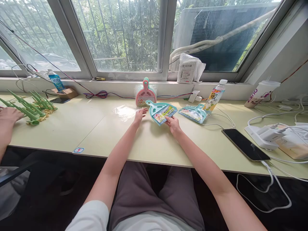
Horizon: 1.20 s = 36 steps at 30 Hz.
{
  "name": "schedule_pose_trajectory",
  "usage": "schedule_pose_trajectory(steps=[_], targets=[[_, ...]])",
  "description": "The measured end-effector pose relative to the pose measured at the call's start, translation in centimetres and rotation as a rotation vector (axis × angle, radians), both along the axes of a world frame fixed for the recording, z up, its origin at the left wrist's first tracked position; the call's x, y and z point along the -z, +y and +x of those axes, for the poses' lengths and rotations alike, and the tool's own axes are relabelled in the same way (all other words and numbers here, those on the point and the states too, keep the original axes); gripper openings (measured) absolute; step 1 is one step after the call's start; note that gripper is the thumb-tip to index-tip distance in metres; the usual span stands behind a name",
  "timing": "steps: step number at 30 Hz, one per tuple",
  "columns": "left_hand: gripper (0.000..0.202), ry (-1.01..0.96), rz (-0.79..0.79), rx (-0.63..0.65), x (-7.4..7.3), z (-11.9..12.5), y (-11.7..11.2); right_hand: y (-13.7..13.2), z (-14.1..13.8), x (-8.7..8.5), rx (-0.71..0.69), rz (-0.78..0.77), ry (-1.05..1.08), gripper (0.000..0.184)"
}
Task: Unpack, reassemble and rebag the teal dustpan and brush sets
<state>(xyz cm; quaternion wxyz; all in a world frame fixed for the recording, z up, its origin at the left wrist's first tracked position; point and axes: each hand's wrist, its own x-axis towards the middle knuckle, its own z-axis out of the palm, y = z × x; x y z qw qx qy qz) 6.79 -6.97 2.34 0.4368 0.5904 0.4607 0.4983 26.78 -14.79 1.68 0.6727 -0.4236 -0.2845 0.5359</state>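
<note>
A teal mini dustpan-and-brush set (160, 111) with a colourful label lies on the pale yellow-green table (101, 134) in front of me. My right hand (173, 125) rests at its near right edge, fingertips touching the label end. My left hand (140, 115) lies open on the table just left of the set, fingers stretched toward its handle. A pink set (145, 93) stands against the window ledge behind. Another teal set (193, 113), wrapped in clear plastic, lies to the right.
A clear plastic wrapper (125, 112) lies left of my hand. A drink bottle (214, 97), a black phone (245, 144), chargers and white cables (264, 136) fill the right side. Green plastic parts (31, 107) and another person's hand (8, 118) are at the far left.
</note>
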Motion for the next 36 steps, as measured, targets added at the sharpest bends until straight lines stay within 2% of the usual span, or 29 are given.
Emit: schedule_pose_trajectory(steps=[2,4,6,8,10,14,15,17,19,21,25,28,32,34,36], targets=[[0.04,0.392,0.159,-0.251,0.1,-1.5,0.3,0.1,0.2,0.1,0.027,-0.026,-0.001,0.014],[0.053,0.776,0.225,-0.381,0.3,-2.6,0.3,0.2,0.3,0.3,0.046,-0.044,-0.001,0.014],[0.058,1.047,0.192,-0.338,0.5,-3.1,0.3,0.2,0.4,0.3,0.048,-0.04,-0.007,0.015],[0.054,1.173,0.139,-0.242,0.6,-3.1,0.2,0.1,0.4,0.2,0.041,-0.029,-0.012,0.015],[0.05,1.191,0.15,-0.229,0.5,-3.0,0.3,-0.1,0.3,0.1,0.027,-0.028,-0.013,0.015],[0.055,1.155,0.302,-0.496,0.3,-4.1,0.9,-0.3,0.2,0.0,0.007,-0.042,-0.012,0.013],[0.058,1.154,0.296,-0.562,0.3,-4.7,1.1,-0.3,0.2,0.0,0.006,-0.043,-0.013,0.013],[0.062,1.163,0.178,-0.61,0.6,-6.2,1.5,-0.3,0.2,0.1,0.01,-0.05,-0.016,0.013],[0.061,1.162,0.002,-0.551,0.8,-7.4,1.8,-0.2,0.2,0.2,0.013,-0.056,-0.02,0.013],[0.055,1.166,-0.091,-0.467,0.8,-7.9,1.8,-0.1,0.2,0.3,0.011,-0.053,-0.02,0.013],[0.042,1.203,0.029,-0.38,-0.4,-6.5,1.4,-0.1,0.2,0.4,0.005,-0.056,-0.023,0.012],[0.043,1.174,0.07,-0.433,-1.2,-4.7,0.8,0.0,0.2,0.5,0.013,-0.076,-0.031,0.012],[0.047,1.179,0.153,-0.5,-1.1,-3.7,0.1,0.2,0.3,0.6,0.012,-0.08,-0.03,0.012],[0.056,1.183,0.09,-0.47,-0.8,-4.0,0.0,0.2,0.4,0.6,0.005,-0.08,-0.027,0.012],[0.05,1.151,-0.014,-0.374,-0.6,-4.4,0.0,0.2,0.3,0.6,-0.001,-0.083,-0.028,0.013]])
